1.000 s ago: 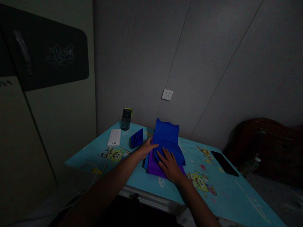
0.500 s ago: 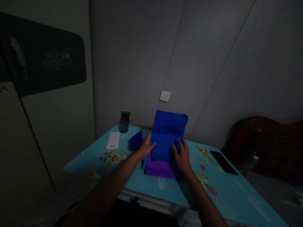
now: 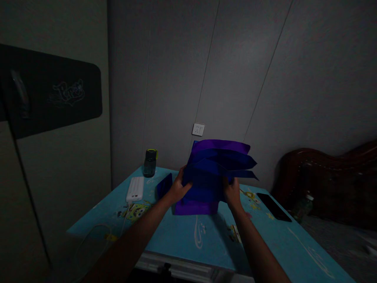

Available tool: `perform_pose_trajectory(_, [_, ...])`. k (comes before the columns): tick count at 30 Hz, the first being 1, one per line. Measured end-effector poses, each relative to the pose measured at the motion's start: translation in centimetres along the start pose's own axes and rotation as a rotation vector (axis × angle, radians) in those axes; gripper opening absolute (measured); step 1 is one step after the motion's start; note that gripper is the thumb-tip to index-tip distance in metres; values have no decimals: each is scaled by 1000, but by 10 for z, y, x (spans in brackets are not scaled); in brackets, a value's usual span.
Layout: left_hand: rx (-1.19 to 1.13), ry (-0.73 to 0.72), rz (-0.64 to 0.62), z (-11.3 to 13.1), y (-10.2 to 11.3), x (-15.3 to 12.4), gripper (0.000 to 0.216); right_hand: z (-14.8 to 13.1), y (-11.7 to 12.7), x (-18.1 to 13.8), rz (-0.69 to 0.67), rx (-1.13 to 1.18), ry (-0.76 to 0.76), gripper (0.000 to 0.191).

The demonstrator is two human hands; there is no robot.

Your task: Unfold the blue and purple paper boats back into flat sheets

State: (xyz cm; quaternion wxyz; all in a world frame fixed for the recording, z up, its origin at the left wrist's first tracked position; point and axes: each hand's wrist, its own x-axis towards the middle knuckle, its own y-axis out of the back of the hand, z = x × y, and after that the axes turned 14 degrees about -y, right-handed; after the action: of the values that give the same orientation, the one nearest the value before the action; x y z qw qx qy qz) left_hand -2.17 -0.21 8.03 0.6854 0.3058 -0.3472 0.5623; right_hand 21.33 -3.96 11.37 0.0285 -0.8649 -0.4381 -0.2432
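Observation:
A stack of blue and purple paper sheets (image 3: 216,169) is lifted off the light blue cartoon-print table (image 3: 188,239), its top sheets fanning apart toward the right. My left hand (image 3: 177,188) grips the stack's left edge. My right hand (image 3: 231,192) grips its right edge lower down. The stack's bottom purple edge rests near the tabletop. A small folded blue paper piece (image 3: 163,185) stands on the table just left of my left hand.
A white power bank (image 3: 135,189) with a cable lies at the left. A dark bottle (image 3: 150,162) stands by the wall. A black phone (image 3: 273,201) lies at the right. A wall socket (image 3: 198,129) is behind the stack. A dark wooden headboard (image 3: 330,184) is at far right.
Both hands went from lying on the flat stack to gripping its sides. The stack has been raised upright and its sheets now fan open. The camera view shifted slightly.

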Motion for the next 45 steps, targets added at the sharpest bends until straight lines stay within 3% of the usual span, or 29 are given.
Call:
perform_pose_trajectory(7, [26, 94, 76, -9, -3, 1, 65, 19, -6, -8, -158, 57, -23, 67])
perform_pose_trajectory(12, [2, 80, 17, -16, 1, 4, 67, 12, -1, -5, -233, 68, 26, 75])
perform_pose_trajectory(18, [-26, 79, -82, -5, -1, -3, 75, 5, -2, -7, 43, 66, -50, 57])
perform_pose_trajectory(22, [-83, 169, 1, 6, -12, -4, 74, 3, -7, -14, 240, 148, -30, 48])
perform_pose_trajectory(26, [-118, 230, 48, 14, -20, 2, 57, -4, -7, -21, 327, 178, -3, 46])
perform_pose_trajectory(31, [-3, 197, 150, 24, -24, 6, 45, -21, -2, -27, 411, 161, 4, 47])
perform_pose_trajectory(38, [-116, 175, 177, 24, -28, 5, 50, -32, 8, -23, 210, 253, -160, 50])
perform_pose_trajectory(45, [-58, 125, 105, 21, -13, 5, 50, -31, 32, -8, -299, 339, -429, 51])
